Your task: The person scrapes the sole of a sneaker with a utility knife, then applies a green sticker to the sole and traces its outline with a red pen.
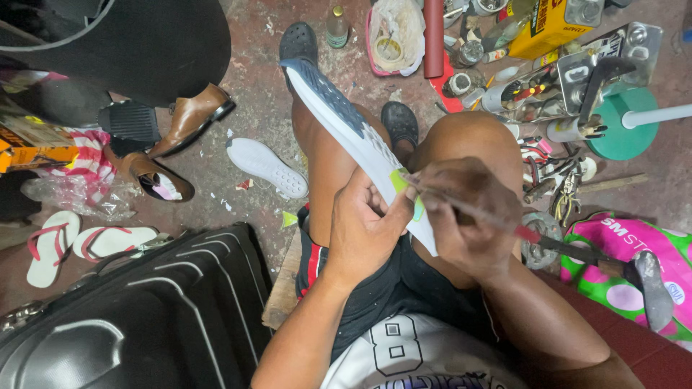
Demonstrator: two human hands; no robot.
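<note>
On the stained reddish concrete floor (252,86) of a cluttered workroom, I sit with my bare knees up, and things lie all around me. At ten o'clock a brown leather dress shoe (191,119) rests on its side, with a second brown shoe (153,178) just below it. Near the centre a loose white rubber sole (267,167) lies flat. At eight o'clock a pair of white flip-flops with red straps (79,245) sits beside a black ribbed hard-shell suitcase (144,317). At one to two o'clock a heap of tools, tins and bottles (533,79) crowds the floor, with a yellow box (548,25) at the top. At four o'clock lies a pink and green spotted bag (634,248).

The white and grey sports shoe with a blue-grey treaded sole (346,122) is across my lap, toe pointing to eleven o'clock, sole side turned up and leftward.

My left hand (364,227) is closed around the heel end of the shoe, fingers curled tight against its edge. My right hand (465,216) is clenched on a thin red-handled tool (504,225), whose tip touches the shoe near a yellow-green patch (398,180) at the heel; the handle runs out toward four o'clock.
</note>
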